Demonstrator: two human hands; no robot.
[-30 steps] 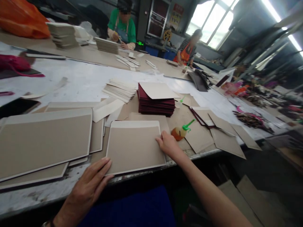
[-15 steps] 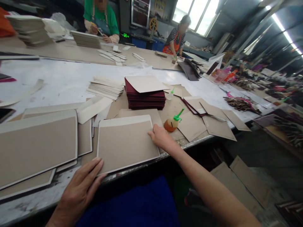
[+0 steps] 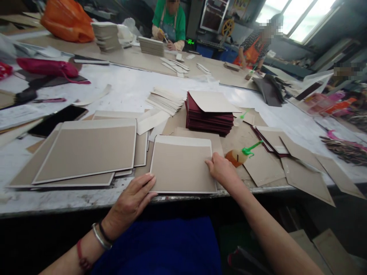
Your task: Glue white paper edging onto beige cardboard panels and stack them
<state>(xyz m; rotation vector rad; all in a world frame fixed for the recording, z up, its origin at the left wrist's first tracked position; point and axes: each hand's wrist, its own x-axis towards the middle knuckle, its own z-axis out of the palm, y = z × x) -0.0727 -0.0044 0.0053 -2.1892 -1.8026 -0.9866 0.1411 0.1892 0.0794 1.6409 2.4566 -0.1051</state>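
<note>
A flat tan rectangular panel with pale edging (image 3: 182,168) is laid at the near edge of the white-covered bench (image 3: 123,91). Its near left corner is grasped by the left hand (image 3: 133,196), between fingers and thumb, and its right edge is pinched by the right hand (image 3: 223,168). Just right of the panel, a rounded translucent bottle of amber liquid with a green nozzle (image 3: 236,157) is seen tilted. Behind the panel, a stack of dark maroon folded pieces (image 3: 209,121) is topped by a pale sheet (image 3: 213,101). To the panel's left, larger tan pale-edged panels (image 3: 88,147) are piled, overlapping; beyond them a black flat phone-like object (image 3: 59,120) is placed.
</note>
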